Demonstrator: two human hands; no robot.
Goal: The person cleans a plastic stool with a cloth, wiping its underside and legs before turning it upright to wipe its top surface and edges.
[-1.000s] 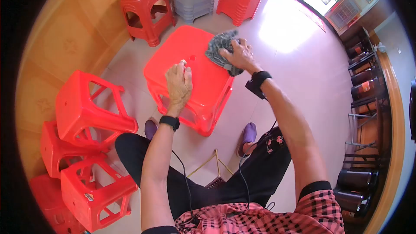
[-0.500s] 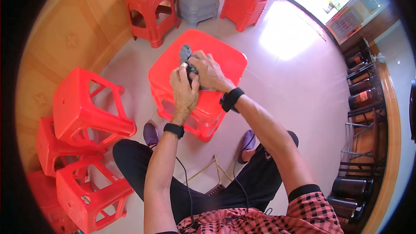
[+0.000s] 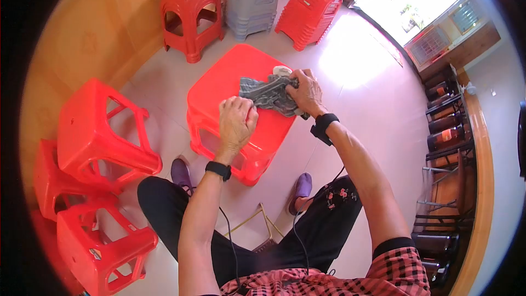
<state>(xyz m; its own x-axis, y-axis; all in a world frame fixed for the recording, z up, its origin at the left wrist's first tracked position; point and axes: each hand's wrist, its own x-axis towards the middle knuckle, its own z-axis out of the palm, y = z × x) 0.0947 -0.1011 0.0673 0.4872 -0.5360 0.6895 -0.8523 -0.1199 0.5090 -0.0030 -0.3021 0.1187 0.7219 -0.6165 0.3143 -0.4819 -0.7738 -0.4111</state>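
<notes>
On the seat of a red plastic stool (image 3: 219, 82) in front of me lies a grey, dark-patterned cloth (image 3: 266, 94), loosely spread and wrinkled. My right hand (image 3: 308, 94) grips the cloth at its right end, above the seat's right edge. Curled fingers of my left hand (image 3: 237, 125) meet the cloth's lower left edge near the front of the seat; the fingertips are partly hidden. A small white patch (image 3: 282, 70) shows at the cloth's far edge, and I cannot tell whether it belongs to it.
Several red stools (image 3: 90, 126) stand at my left. Against the far wall are another red stool (image 3: 192, 16), a grey stack of stools (image 3: 252, 0) and a red stack (image 3: 312, 13). Dark folded chairs (image 3: 446, 131) line the right wall. A bright doorway (image 3: 411, 0) opens at the back right.
The cloth was bunched between both hands and is now spread wider. My right hand has moved right with it; my left hand has shifted slightly nearer to me.
</notes>
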